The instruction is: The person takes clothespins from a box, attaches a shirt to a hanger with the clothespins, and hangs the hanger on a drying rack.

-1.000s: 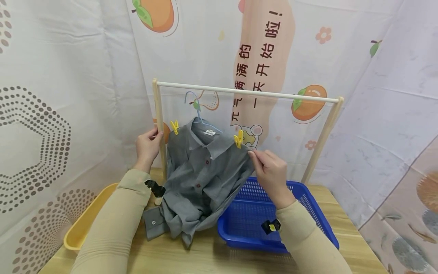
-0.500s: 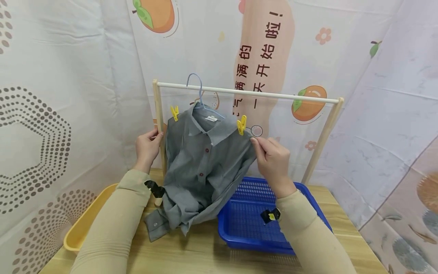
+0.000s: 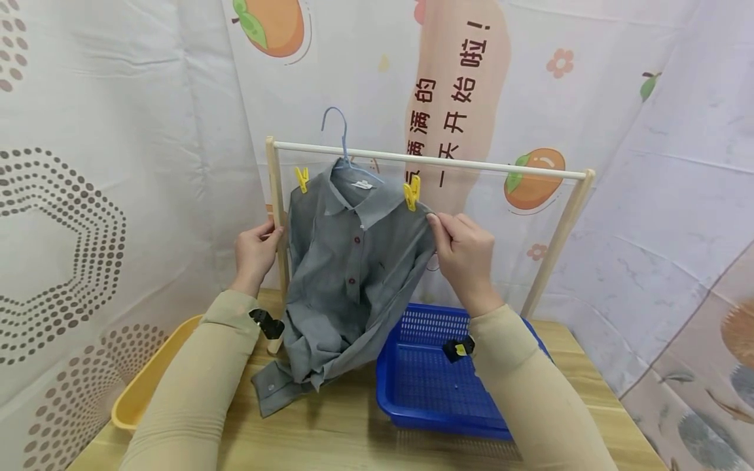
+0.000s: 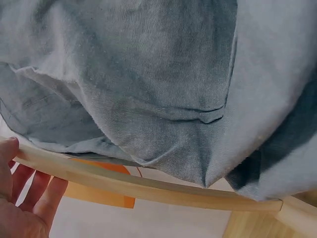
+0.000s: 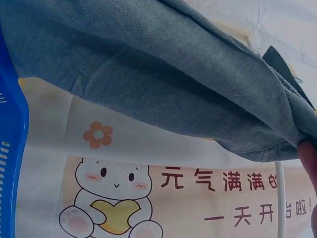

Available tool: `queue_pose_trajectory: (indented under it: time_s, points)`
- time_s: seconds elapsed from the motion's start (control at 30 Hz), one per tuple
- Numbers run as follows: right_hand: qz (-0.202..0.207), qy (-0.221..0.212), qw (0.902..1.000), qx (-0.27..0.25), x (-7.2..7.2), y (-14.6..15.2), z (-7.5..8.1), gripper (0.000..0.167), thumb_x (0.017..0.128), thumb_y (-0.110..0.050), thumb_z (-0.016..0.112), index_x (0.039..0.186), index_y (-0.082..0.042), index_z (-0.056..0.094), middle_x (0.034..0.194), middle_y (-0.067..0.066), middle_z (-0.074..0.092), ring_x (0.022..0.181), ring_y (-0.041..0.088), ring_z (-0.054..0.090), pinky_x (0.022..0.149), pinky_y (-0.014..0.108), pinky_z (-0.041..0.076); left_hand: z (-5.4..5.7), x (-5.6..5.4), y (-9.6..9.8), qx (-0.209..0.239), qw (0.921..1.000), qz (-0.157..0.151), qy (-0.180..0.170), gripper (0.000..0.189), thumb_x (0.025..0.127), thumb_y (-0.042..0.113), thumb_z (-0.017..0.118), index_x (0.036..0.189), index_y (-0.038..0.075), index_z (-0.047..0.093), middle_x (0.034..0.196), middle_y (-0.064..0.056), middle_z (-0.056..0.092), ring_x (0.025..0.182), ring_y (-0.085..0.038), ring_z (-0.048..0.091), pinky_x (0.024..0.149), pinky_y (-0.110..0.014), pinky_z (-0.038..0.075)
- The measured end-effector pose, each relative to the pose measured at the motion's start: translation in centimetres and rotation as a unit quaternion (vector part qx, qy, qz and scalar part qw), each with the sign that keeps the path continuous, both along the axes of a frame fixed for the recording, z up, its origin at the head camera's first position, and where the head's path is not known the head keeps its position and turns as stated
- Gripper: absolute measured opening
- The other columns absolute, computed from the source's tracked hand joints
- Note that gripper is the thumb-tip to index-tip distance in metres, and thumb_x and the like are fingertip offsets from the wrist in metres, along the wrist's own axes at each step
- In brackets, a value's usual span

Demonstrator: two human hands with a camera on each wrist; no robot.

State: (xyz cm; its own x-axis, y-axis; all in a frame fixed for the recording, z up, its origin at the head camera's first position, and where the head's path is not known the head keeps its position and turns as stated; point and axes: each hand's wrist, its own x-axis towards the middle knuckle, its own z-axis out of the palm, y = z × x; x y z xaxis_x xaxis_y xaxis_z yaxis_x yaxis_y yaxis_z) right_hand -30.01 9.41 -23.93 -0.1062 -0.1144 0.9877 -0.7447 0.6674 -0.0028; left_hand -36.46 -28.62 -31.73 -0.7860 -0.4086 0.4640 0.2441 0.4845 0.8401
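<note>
A grey button-up shirt [image 3: 330, 261] hangs on a light-blue hanger [image 3: 344, 139], with a yellow clothespin [image 3: 302, 179] at one shoulder and another clothespin [image 3: 412, 193] at the other. My right hand [image 3: 468, 255] pinches the shirt's right-side shoulder between thumb and fingers. The hanger's hook rises above the white rod [image 3: 471, 163] of the clothes rack and overlaps it in the head view. At the rack's left wooden post [image 3: 275, 190], my left hand [image 3: 256, 255] grips the wood; the left wrist view shows its fingers [image 4: 49, 198] around the post.
A blue plastic basket [image 3: 385, 392] sits on the wooden table [image 3: 330, 445] below the rack's right half. At the left lies a yellow basin [image 3: 126, 412], partly behind my left sleeve. Printed curtains [image 3: 353, 52] enclose the back and sides.
My right hand has lifted the shirt and hanger, so the hook has gone from below the rod to above it. My left hand has stayed on the post.
</note>
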Motion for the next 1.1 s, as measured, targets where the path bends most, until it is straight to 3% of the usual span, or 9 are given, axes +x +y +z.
queue_pose_trajectory:
  time_s: [0.23,0.5,0.8,1.1]
  points:
    - [0.001,-0.008,0.9999,0.007,-0.9,-0.9,0.4,0.023,0.1,-0.018,0.068,0.085,-0.002,0.077,0.067,0.009,0.063,0.059,0.024,0.058,0.052,0.038,0.047,0.1,-0.1,0.1,-0.003,1.0,0.003,0.0,0.041,0.102,0.032,0.065,0.138,0.013,0.065,0.131,-0.011,0.067,0.107,-0.025,0.07,0.076,-0.028,0.059]
    - [0.02,-0.033,0.9992,0.002,-2.0,-2.1,-0.1,0.021,0.1,-0.015,0.068,0.086,-0.003,0.077,0.068,0.008,0.063,0.061,0.024,0.059,0.054,0.039,0.048,0.2,-0.2,0.2,-0.008,0.9999,0.006,0.009,0.04,0.102,0.031,0.065,0.137,0.013,0.066,0.128,-0.011,0.069,0.105,-0.025,0.07,0.069,-0.02,0.056]
    - [0.007,-0.062,0.998,0.006,-2.9,-2.7,-1.9,0.021,0.1,-0.018,0.068,0.088,-0.004,0.078,0.072,0.008,0.068,0.064,0.024,0.062,0.057,0.041,0.051,0.1,0.0,0.3,0.0,1.0,0.004,0.007,0.04,0.102,0.032,0.065,0.137,0.013,0.065,0.13,-0.011,0.068,0.106,-0.026,0.07,0.067,-0.016,0.054]
    - [0.006,-0.076,0.997,0.012,-3.3,-3.4,-3.9,0.024,0.1,-0.019,0.068,0.082,-0.005,0.075,0.065,0.006,0.061,0.056,0.021,0.055,0.05,0.038,0.045,0.0,0.0,0.2,-0.003,0.9999,0.008,0.012,0.039,0.102,0.029,0.066,0.136,0.012,0.066,0.129,-0.011,0.068,0.107,-0.027,0.07,0.066,-0.014,0.053]
